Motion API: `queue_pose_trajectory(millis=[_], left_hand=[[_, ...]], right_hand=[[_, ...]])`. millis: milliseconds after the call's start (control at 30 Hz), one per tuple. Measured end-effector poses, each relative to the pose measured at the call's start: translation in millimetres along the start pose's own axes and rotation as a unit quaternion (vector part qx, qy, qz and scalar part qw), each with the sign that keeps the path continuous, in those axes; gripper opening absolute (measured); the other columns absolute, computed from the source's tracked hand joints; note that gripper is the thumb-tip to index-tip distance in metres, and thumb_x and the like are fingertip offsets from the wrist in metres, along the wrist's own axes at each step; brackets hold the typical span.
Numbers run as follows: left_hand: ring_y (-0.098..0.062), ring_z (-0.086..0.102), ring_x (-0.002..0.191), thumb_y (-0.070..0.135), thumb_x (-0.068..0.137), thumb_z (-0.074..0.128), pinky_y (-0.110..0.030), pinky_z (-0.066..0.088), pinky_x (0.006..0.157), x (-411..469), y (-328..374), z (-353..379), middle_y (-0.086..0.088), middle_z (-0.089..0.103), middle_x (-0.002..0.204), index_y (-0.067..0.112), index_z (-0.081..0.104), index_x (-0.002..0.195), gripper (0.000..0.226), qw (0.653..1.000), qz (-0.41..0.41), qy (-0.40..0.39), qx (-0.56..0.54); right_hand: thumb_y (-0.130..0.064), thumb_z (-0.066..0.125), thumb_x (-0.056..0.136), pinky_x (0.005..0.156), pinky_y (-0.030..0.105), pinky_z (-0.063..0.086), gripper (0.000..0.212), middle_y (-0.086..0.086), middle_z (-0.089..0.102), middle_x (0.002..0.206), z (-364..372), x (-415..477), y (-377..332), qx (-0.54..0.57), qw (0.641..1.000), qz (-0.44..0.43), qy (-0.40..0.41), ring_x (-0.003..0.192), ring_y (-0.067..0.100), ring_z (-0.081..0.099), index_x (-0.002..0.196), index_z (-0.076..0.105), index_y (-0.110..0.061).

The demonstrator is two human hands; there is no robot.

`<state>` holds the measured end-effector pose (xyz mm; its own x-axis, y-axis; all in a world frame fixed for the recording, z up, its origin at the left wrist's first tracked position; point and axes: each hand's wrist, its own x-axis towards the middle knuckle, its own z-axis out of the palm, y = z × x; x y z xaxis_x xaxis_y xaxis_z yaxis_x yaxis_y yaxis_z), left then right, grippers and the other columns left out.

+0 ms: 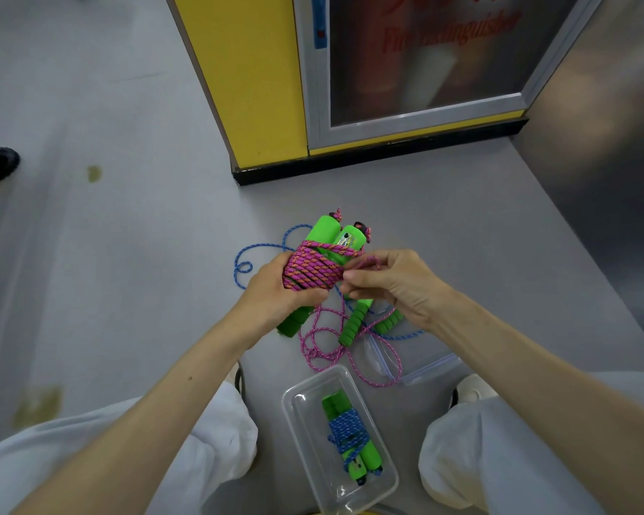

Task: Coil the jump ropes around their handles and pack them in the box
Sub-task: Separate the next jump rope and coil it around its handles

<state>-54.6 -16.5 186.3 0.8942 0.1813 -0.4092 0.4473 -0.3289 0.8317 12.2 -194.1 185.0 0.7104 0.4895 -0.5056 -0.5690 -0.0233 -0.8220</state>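
Between my knees at six o'clock sits the clear plastic box, one blue jump rope already coiled and packed inside. Ahead, my left hand has its fingers curled round the pink rope coil wound on two green foam handles. My right hand pinches the running strand at three o'clock of the coil. The loose pink tail trails on the floor toward five o'clock, partly across the box lid. I judge the cord light, limp and springy: best held taut, wraps clamped. The foam should grip well.
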Motion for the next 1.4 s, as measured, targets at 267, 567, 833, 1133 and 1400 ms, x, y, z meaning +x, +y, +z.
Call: queue_pose_trajectory(millis=[267,567,833,1133,1400], left_hand=[[-0.009,0.062,0.08,0.017,0.074,0.078,-0.011,0.047,0.055,-2.1,0.7,-1.0,0.001,0.063,0.097,0.02,0.052,0.118,0.051,0.998,-0.033,-0.017,-0.046],[-0.01,0.065,0.074,0.012,0.077,0.076,-0.011,0.049,0.053,-3.2,6.2,1.4,-0.004,0.066,0.095,0.014,0.054,0.115,0.044,0.995,-0.043,-0.034,-0.084],[-0.018,0.066,0.083,0.017,0.073,0.08,-0.024,0.055,0.071,-2.0,1.3,3.9,-0.003,0.067,0.095,0.019,0.055,0.11,0.045,0.999,-0.031,-0.018,-0.029],[-0.017,0.066,0.083,0.02,0.072,0.08,-0.035,0.057,0.08,-3.2,-0.9,2.5,0.002,0.066,0.092,0.027,0.053,0.103,0.042,1.0,-0.015,-0.016,0.003],[-0.018,0.066,0.082,0.027,0.072,0.079,-0.04,0.057,0.08,-1.9,-1.9,5.1,0.0,0.065,0.094,0.027,0.05,0.106,0.044,0.998,-0.016,-0.027,0.045]], right_hand=[[0.007,0.062,0.083,0.059,0.019,0.056,0.01,0.006,0.07,0.063,6.1,0.6,6.5,-0.103,0.99,-0.096,0.022,0.057,0.014,0.067,0.089,0.066,0.0],[-0.008,0.07,0.081,0.068,0.008,0.043,0.01,0.001,0.068,0.084,14.3,12.7,19.3,-0.37,0.858,-0.322,0.153,0.073,0.007,0.057,0.091,0.074,-0.006],[-0.003,0.062,0.083,0.068,0.03,0.049,0.012,0.013,0.063,0.083,17.9,17.9,28.9,-0.468,0.784,-0.385,0.134,0.073,0.019,0.056,0.091,0.07,0.003],[0.0,0.062,0.083,0.071,0.011,0.046,0.016,0.009,0.068,0.085,18.1,15.9,27.6,-0.463,0.781,-0.405,0.111,0.074,0.011,0.056,0.098,0.069,0.0],[-0.009,0.053,0.086,0.055,0.033,0.053,0.021,0.014,0.06,0.083,23.0,16.3,30.9,-0.518,0.746,-0.4,0.123,0.066,0.02,0.056,0.088,0.07,0.003]])
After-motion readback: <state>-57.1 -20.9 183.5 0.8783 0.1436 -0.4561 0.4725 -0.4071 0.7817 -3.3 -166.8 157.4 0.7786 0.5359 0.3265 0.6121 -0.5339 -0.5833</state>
